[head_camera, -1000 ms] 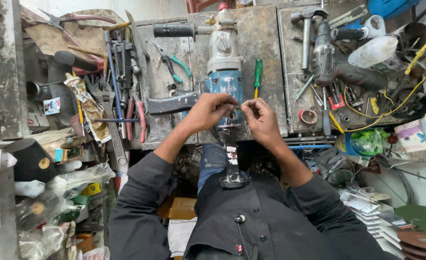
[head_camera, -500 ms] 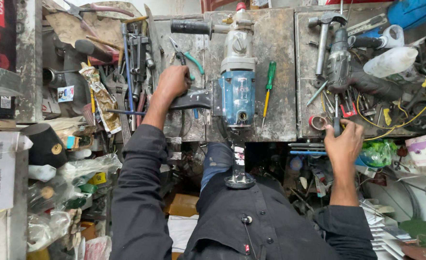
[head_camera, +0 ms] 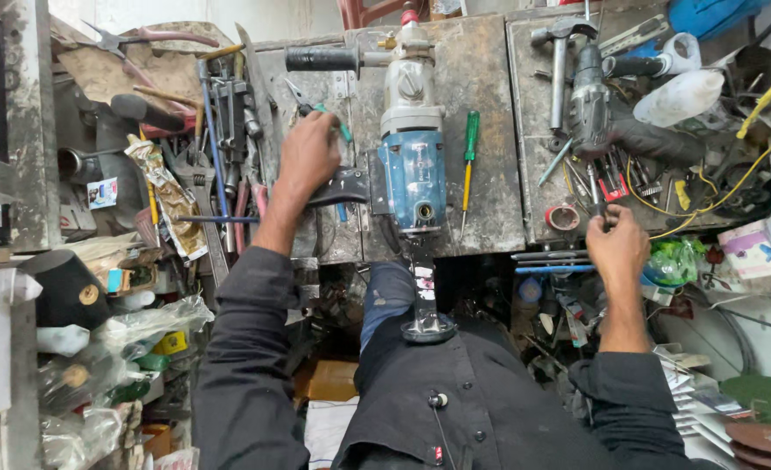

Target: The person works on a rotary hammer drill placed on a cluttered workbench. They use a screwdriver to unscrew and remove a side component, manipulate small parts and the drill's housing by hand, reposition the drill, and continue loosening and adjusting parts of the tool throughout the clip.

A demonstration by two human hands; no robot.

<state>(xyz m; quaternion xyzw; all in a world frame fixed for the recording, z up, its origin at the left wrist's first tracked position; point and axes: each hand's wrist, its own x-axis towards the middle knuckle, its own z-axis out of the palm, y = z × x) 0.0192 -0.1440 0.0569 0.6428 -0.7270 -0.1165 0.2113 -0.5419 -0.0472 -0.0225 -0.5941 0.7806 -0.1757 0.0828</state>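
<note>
A big blue and grey power drill [head_camera: 411, 165] lies on the worn metal bench [head_camera: 490, 78], its nose toward me and a metal shaft [head_camera: 422, 287] hanging off the front edge. My left hand [head_camera: 307, 161] grips the drill's black rear handle [head_camera: 346, 184]. To the right, my right hand [head_camera: 616, 248] is at the bench edge, fingers closed on a thin metal tool [head_camera: 594, 190] among loose bits. A green screwdriver [head_camera: 470, 157] lies just right of the drill.
Wrenches and pliers [head_camera: 228, 113] crowd the left of the bench. A hammer [head_camera: 559, 61], a dark grinder [head_camera: 594, 104], a red tape roll [head_camera: 563, 218] and yellow wires [head_camera: 751, 113] fill the right. Bags and boxes [head_camera: 98, 348] pile up lower left.
Both hands left the drill's front. The left went to the black handle; the right swung out to the loose tools on the right and closed on a thin metal tool.
</note>
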